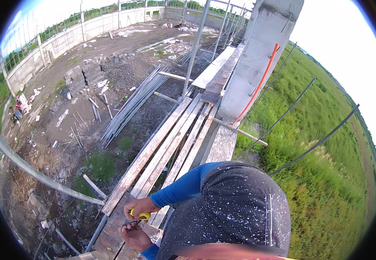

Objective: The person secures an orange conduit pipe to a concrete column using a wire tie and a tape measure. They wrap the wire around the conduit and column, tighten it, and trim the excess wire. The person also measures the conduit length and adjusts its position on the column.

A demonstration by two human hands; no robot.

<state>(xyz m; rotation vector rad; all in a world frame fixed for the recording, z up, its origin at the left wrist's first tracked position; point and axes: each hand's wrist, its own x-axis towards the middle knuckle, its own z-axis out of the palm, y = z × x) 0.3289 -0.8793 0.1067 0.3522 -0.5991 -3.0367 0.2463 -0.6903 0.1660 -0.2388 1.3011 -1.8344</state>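
Scaffold deck of long wooden planks [166, 143] laid side by side, running toward a concrete column [261, 52]. Further planks [216, 69] continue beyond, beside the column. The planks rest on steel scaffold tubes [240, 132]. Below, a pipe bundle [131, 104] lies on bare ground [58, 130].

An outdoor building site is seen from above in daylight under a pale sky; bare dirt ground [66, 130] is strewn with rubble; stacked grey blocks [83, 76] are set near a long bundle of metal pipes [131, 106]; wooden planks [170, 143] are laid as a walkway beside a concrete column [263, 39]; an orange conduit [260, 82] is run down the column; a perimeter wall [62, 43] is seen at the far edge; a grass field [326, 143] is spread to the right.
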